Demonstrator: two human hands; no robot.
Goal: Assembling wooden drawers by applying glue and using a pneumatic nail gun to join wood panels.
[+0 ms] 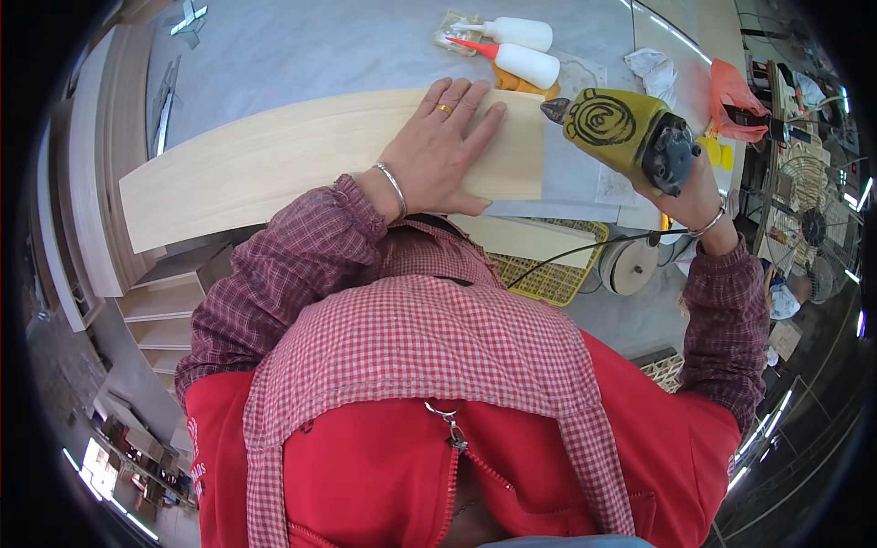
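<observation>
A long pale wooden board (301, 146) with a curved far edge lies across the work surface in front of me. My left hand (445, 146) rests flat on it, fingers apart, toward its right part. Past the board's right end, my right hand (696, 196) grips what looks like a nail gun (626, 137). Its body is olive-yellow with a dark scribbled ring, a black cap and a dark tip pointing left toward the board. The tool hides most of the right fingers. A thin black hose or cable (585, 248) runs left from near my right wrist.
Two white squeeze bottles (528, 66), one red-tipped, lie beyond the board. Stacked panels (114, 155) stand at the left above wooden shelving (164, 306). A yellow crate (557, 279) sits below the table edge. An orange plastic bag (735, 105) and a fan (813, 228) are at the right.
</observation>
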